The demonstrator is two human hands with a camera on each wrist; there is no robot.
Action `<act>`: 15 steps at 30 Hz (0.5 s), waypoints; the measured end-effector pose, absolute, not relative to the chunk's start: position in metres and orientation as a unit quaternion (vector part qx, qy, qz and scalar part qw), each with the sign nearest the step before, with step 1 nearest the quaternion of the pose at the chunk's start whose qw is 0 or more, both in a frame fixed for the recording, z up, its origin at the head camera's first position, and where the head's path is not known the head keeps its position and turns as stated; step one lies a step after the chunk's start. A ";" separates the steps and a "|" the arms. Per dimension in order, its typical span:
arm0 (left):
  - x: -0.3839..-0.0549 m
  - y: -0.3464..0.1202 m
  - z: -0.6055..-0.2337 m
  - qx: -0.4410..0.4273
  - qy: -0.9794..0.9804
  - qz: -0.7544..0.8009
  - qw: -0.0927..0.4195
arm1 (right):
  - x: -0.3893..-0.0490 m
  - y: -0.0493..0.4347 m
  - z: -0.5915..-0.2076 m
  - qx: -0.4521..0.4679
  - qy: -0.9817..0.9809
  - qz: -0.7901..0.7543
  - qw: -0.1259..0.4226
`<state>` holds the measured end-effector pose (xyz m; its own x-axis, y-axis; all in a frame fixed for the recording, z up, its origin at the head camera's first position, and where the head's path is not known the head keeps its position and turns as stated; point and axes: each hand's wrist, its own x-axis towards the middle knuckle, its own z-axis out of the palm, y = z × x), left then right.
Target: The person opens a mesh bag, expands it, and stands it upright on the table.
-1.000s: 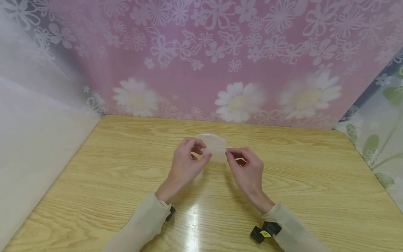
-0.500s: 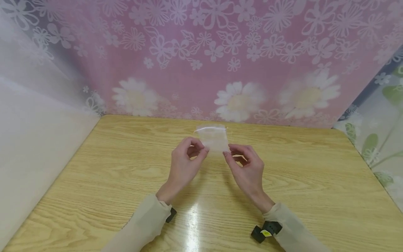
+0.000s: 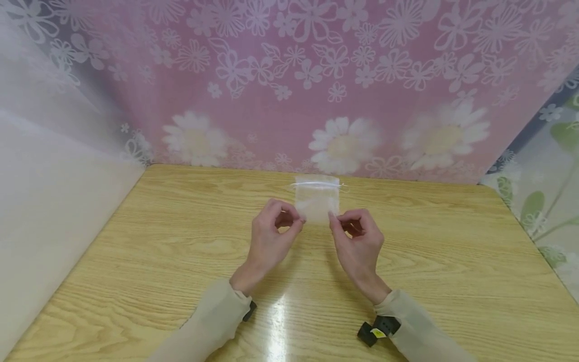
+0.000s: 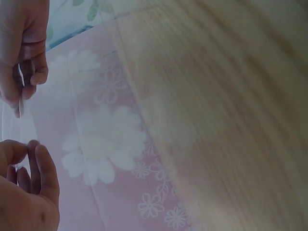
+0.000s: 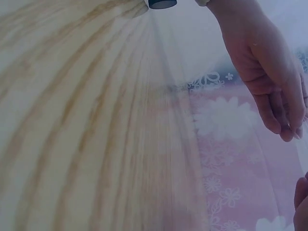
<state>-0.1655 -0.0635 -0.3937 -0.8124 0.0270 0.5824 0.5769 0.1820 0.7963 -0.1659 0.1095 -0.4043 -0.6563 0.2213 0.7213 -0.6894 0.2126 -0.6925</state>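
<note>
1. Head view: the left hand [image 3: 273, 231] and the right hand [image 3: 360, 239] each pinch a near corner of a sheer white pouch [image 3: 317, 203], fingers curled and tips closed on the fabric. Spread flat between them, it seems raised over the far part of the surface [image 3: 158, 241]. Its drawstring [image 3: 316, 184] crosses the far end, toward the patterned cloth [image 3: 264, 133], with loose cord ends [image 3: 345, 188] beyond the side edges. As only the near corners are held, the unsupported far end could flop or fold over; the loose cords might then tangle.

2. Left wrist view: both hands are at the left edge, a pale strip of pouch between them. So small a pinch on thin fabric could slip if the hands pull unevenly.

3. Right wrist view: the left hand's fingertips are pinched together at the right edge. Only a sliver of the right hand shows, so its hold cannot be judged here. Too hard a pull might distort the weave.
</note>
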 end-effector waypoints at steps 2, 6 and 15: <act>-0.166 -0.063 -0.395 -0.202 -0.743 -0.588 0.248 | -0.165 0.110 -0.404 0.177 -0.685 0.604 0.367; -0.166 -0.063 -0.395 -0.180 -0.757 -0.565 0.274 | -0.164 0.111 -0.404 0.205 -0.684 0.614 0.336; -0.166 -0.064 -0.392 -0.166 -0.774 -0.527 0.309 | -0.166 0.112 -0.408 0.234 -0.661 0.612 0.365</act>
<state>-0.1662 -0.0640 -0.3921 -0.7541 -0.0681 0.6532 0.5828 0.3893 0.7133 -0.1664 0.1120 -0.4079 -0.6238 0.1380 0.7693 -0.7562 0.1421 -0.6387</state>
